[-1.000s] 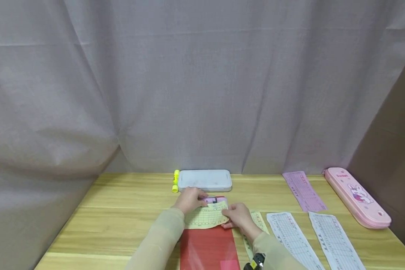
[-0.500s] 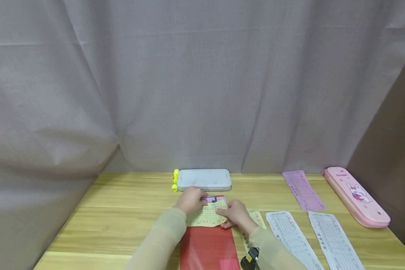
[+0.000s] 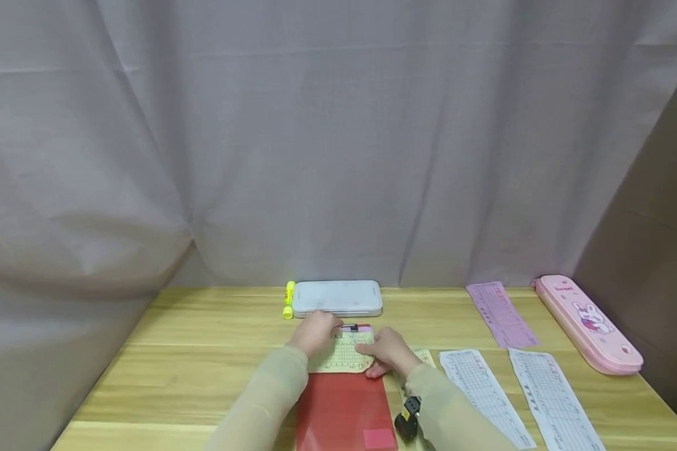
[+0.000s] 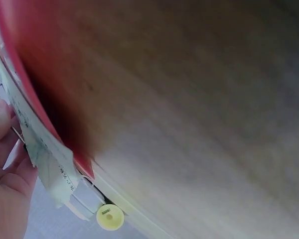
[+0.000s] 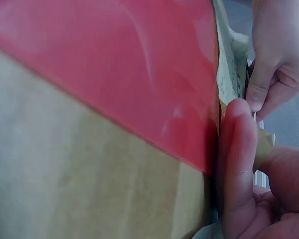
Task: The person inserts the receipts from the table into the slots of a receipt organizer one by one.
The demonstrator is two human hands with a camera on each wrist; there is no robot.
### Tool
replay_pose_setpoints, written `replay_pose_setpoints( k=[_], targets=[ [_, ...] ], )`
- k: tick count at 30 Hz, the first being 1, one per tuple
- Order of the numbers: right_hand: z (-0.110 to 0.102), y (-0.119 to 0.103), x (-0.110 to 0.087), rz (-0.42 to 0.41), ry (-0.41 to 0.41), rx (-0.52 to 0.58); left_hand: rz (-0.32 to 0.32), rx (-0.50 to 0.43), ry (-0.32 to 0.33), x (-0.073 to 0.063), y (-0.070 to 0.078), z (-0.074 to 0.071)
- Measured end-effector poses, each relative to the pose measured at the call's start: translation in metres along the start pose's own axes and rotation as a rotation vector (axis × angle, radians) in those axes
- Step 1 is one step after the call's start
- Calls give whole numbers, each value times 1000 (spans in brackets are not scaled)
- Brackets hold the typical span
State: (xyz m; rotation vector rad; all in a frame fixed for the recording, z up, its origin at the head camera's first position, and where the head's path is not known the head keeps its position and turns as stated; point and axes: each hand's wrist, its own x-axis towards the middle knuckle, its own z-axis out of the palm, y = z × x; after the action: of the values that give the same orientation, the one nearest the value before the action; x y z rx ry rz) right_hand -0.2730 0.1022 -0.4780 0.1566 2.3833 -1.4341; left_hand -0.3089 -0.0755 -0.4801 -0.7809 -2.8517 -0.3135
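A red clipboard-like folder (image 3: 341,410) lies on the table before me, with a metal clip (image 3: 352,327) at its far end. My left hand (image 3: 316,332) is at that clip and pinches its lever; the left wrist view shows thumb and fingers on a thin metal wire. Over the far part of the folder lies a yellow printed form slip (image 3: 343,356), its far edge close to the clip. My right hand (image 3: 391,351) pinches this slip by its right edge, thumb on top. A strip of pink paper shows beneath the slip near the clip. Whether the slip's edge is under the clip, I cannot tell.
Beyond the folder stand a pale case (image 3: 337,297) and a yellow glue stick (image 3: 288,300). To the right lie two white slips (image 3: 485,394), a purple slip (image 3: 502,314) and a pink rabbit pencil case (image 3: 589,324). Another yellow slip (image 3: 425,357) is partly under my right arm.
My right hand has shifted a little left and away from me with the yellow slip, which now lies straighter and nearer the clip. The left hand stays at the clip. The head view shifts slightly.
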Motion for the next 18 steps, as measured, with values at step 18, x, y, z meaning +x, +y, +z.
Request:
replay_pose_setpoints(
  k=[18],
  targets=[
    [-1,-2,4,-2,18,-34,-28,-26,-53,-1,3,-2]
  ],
)
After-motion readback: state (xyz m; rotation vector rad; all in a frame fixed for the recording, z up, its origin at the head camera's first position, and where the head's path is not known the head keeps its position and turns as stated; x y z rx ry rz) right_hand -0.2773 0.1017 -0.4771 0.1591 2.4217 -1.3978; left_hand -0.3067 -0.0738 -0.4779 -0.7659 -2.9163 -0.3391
